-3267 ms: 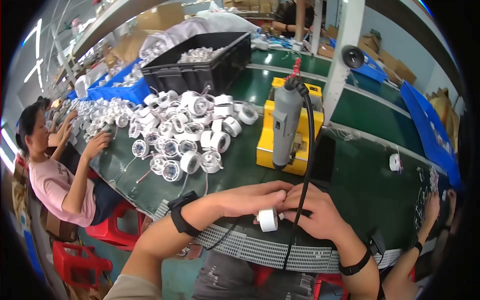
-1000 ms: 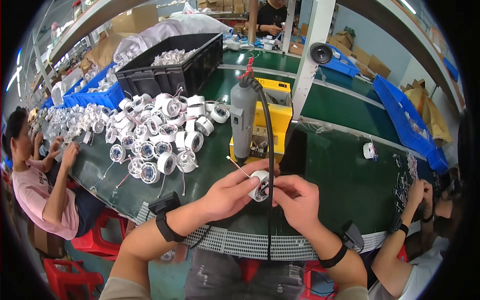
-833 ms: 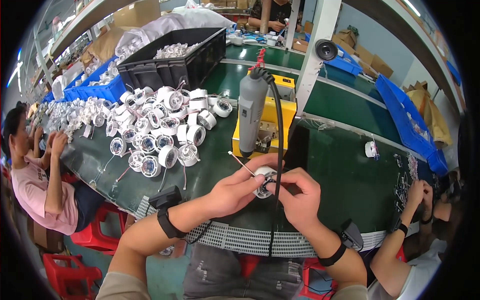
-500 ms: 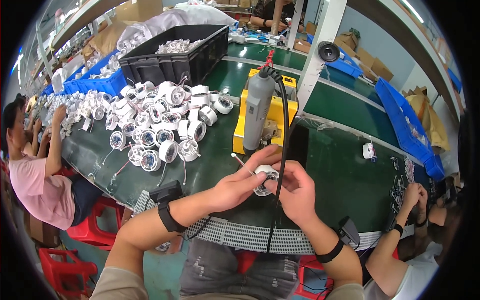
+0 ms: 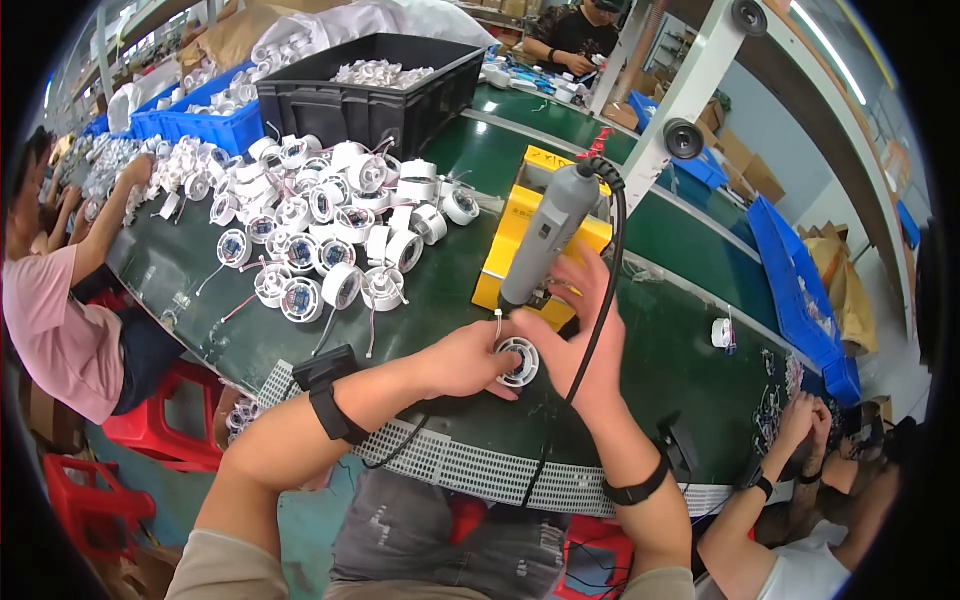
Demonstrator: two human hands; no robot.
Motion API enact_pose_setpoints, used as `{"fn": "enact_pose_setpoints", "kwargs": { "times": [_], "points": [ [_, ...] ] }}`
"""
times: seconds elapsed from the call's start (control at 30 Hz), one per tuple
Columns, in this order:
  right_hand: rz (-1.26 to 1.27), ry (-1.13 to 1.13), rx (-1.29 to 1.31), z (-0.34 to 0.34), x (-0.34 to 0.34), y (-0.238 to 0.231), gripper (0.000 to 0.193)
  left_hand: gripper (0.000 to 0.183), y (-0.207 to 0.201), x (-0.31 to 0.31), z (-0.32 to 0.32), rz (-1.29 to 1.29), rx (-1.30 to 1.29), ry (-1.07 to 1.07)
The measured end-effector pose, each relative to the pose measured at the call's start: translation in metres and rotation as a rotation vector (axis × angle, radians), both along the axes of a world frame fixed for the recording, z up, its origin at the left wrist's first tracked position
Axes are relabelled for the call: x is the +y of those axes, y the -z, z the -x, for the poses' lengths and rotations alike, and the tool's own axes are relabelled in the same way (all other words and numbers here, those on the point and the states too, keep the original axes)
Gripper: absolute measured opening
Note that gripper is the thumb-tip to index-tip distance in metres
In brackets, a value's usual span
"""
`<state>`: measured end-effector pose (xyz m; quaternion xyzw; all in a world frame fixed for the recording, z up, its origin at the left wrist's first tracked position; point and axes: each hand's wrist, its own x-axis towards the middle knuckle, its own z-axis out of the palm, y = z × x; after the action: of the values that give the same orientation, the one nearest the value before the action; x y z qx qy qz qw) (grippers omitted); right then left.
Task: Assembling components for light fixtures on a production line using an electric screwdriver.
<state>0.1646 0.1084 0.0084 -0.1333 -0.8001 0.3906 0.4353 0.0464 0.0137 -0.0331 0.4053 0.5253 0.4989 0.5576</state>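
Note:
My left hand (image 5: 465, 362) grips a white round plastic housing (image 5: 531, 372) just above the green table, its ring-shaped opening turned up toward me. A thin lead with a small white plug (image 5: 498, 316) sticks up from the housing. Beside it, my right hand (image 5: 588, 335) is raised with fingers and thumb spread around the lower part of a grey electric screwdriver (image 5: 548, 235). Some of those fingertips are behind the tool, so contact cannot be made out. The screwdriver leans in front of a yellow metal holder (image 5: 497, 262), and its black cable (image 5: 611, 290) passes in front of my right hand.
Many similar white housings (image 5: 340, 215) with wires lie heaped at left, before a black crate (image 5: 330, 112) of small white parts. A single housing (image 5: 721, 333) lies at right, near a long blue tray (image 5: 790, 270). Co-workers sit at both sides; another is at the back.
My right hand has let go of the housing and moved up to the screwdriver, which now tilts more. My left hand keeps the housing, now turned with its ring upward. The whole view has shifted.

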Motion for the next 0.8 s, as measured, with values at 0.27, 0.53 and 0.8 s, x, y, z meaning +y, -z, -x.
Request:
{"fn": "enact_pose_setpoints", "kwargs": {
  "times": [0.27,0.53,0.8],
  "points": [
    [0.125,-0.031,0.497,0.051,0.013,-0.009,0.051,0.033,0.012,0.004,0.004,0.036,-0.16,-0.073],
    [0.193,0.054,0.514,0.069,0.03,-0.019,0.042,0.037,0.003,-0.001,0.006,0.094,-0.178,-0.056],
    [0.164,0.078,0.468,0.072,0.029,-0.016,0.037,0.038,0.003,0.003,0.009,0.142,-0.233,-0.038]
  ]
}}
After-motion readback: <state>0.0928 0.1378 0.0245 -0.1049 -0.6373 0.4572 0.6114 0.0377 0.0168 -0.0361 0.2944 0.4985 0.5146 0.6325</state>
